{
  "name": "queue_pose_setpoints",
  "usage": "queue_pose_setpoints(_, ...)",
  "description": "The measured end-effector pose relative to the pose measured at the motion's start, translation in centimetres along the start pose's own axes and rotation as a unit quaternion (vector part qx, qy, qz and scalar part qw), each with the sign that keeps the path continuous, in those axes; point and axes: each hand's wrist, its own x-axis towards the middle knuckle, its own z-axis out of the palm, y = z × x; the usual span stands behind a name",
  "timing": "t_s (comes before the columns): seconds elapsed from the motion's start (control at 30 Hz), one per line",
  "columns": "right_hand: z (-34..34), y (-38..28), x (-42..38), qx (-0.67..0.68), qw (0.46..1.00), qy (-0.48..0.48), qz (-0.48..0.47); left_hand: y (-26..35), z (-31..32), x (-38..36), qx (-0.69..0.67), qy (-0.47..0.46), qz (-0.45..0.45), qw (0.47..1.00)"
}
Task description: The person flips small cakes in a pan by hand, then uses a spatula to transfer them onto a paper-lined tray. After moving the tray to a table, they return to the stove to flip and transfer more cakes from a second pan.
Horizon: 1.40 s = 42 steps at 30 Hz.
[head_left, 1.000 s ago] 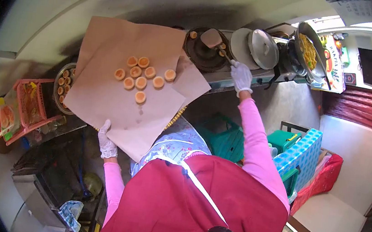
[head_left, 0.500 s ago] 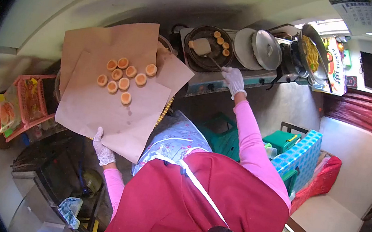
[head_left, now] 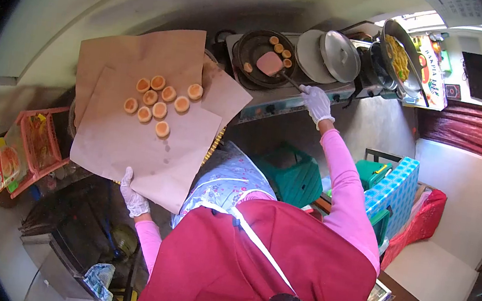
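My right hand (head_left: 316, 104), in a thin white glove, is closed around the handle of a spatula (head_left: 270, 64). Its broad flat blade lies inside a dark frying pan (head_left: 255, 46) on the stove. Several small round cakes (head_left: 279, 48) sit along the pan's right side, and a single cake (head_left: 247, 67) is at its lower left. My left hand (head_left: 136, 197), also gloved, grips the near edge of a tray lined with brown paper (head_left: 133, 153); the fingers under the edge are hidden. Several browned round cakes (head_left: 160, 109) lie grouped on the paper.
Right of the pan are a pale round plate (head_left: 310, 57), a metal lid (head_left: 341, 55) and a wok (head_left: 415, 81) with yellow food. A pink basket (head_left: 40, 139) stands at the left. Below the stove is a green plastic stool (head_left: 298, 172).
My right hand has moved right with the spatula, and the blade has shifted from the pan's left side toward the cakes on the right. My left hand stays at the paper's edge.
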Motion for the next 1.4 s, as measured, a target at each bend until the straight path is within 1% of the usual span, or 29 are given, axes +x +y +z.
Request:
queue_pose_setpoints(0.1,1.4,-0.4,0.5,-0.025,0.999,-0.036,-0.001,0.1,-0.1,0.1,-0.022,-0.028,-0.024,0.999)
queue_pose_setpoints(0.17,3.3,-0.3,0.8,0.108,0.987,-0.093,0.077,0.2,0.2,-0.2,-0.033,-0.027,-0.028,0.999)
queue_pose_setpoints(0.2,4.3,0.0,0.8,0.173,0.97,-0.12,0.117,0.2,0.3,-0.4,-0.038,-0.028,-0.031,0.998)
queue_pose_setpoints(0.23,5.6,0.3,0.8,0.293,0.945,-0.099,0.105,0.2,0.2,-0.3,-0.033,-0.026,-0.028,0.999)
queue_pose_setpoints(0.27,6.4,1.0,0.9,0.363,0.913,-0.113,0.149,0.2,0.0,-0.3,-0.028,-0.024,-0.024,0.999)
queue_pose_setpoints(0.33,6.4,0.8,0.8,0.492,0.828,-0.137,0.233,0.1,0.0,-0.3,-0.02,-0.016,-0.018,0.999)
queue_pose_setpoints(0.43,6.3,1.0,0.7,0.529,0.808,-0.095,0.24,0.0,-0.1,-0.4,-0.014,-0.004,-0.011,1.0)
queue_pose_setpoints(0.53,5.3,1.0,0.9,0.373,0.895,-0.064,0.237,-0.1,-0.5,-0.2,-0.011,-0.004,-0.01,1.0)
queue_pose_setpoints(0.57,5.0,1.0,1.0,0.248,0.956,-0.031,0.153,-0.1,-0.7,-0.1,-0.013,-0.006,-0.009,1.0)
queue_pose_setpoints(0.6,4.7,1.3,1.0,0.117,0.991,0.003,0.065,-0.1,-0.6,-0.1,-0.014,-0.008,-0.008,1.0)
queue_pose_setpoints(0.63,4.4,1.5,1.1,-0.019,0.999,0.037,-0.024,-0.1,-0.4,-0.1,-0.013,-0.01,-0.009,1.0)
queue_pose_setpoints(0.73,4.6,0.8,1.6,0.029,0.999,0.006,-0.012,-0.2,-0.4,-0.2,-0.011,-0.014,-0.012,1.0)
queue_pose_setpoints(0.83,5.2,-0.8,1.6,0.046,0.999,-0.016,-0.009,-0.3,-0.8,0.1,-0.015,-0.022,-0.015,1.0)
queue_pose_setpoints(0.93,5.6,-2.0,1.4,0.138,0.988,-0.071,0.016,-0.4,-1.0,0.1,-0.022,-0.018,-0.011,1.0)
queue_pose_setpoints(1.03,7.4,-1.2,1.8,0.325,0.936,-0.121,0.066,-0.6,-0.4,-0.3,-0.023,-0.008,-0.008,1.0)
queue_pose_setpoints(1.07,7.8,-0.7,1.8,0.379,0.905,-0.136,0.134,-0.5,-0.2,-0.6,-0.02,-0.008,-0.011,1.0)
queue_pose_setpoints(1.13,5.4,-2.5,1.0,0.477,0.822,-0.16,0.266,-0.4,-0.1,-0.6,-0.02,-0.009,-0.016,1.0)
queue_pose_setpoints(1.23,5.4,-0.8,1.1,0.505,0.813,-0.197,0.211,-0.4,0.1,-0.5,-0.018,-0.014,-0.019,1.0)
queue_pose_setpoints(1.3,5.3,-0.8,0.1,0.555,0.784,-0.181,0.211,-0.4,0.4,-0.4,-0.015,-0.017,-0.01,1.0)
queue_pose_setpoints(1.33,4.8,-1.1,-0.3,0.579,0.768,-0.173,0.211,-0.3,0.5,-0.4,-0.011,-0.021,-0.009,1.0)
queue_pose_setpoints(1.4,3.4,-2.0,-0.2,0.636,0.702,-0.204,0.248,-0.3,0.7,-0.2,-0.006,-0.027,-0.009,1.0)
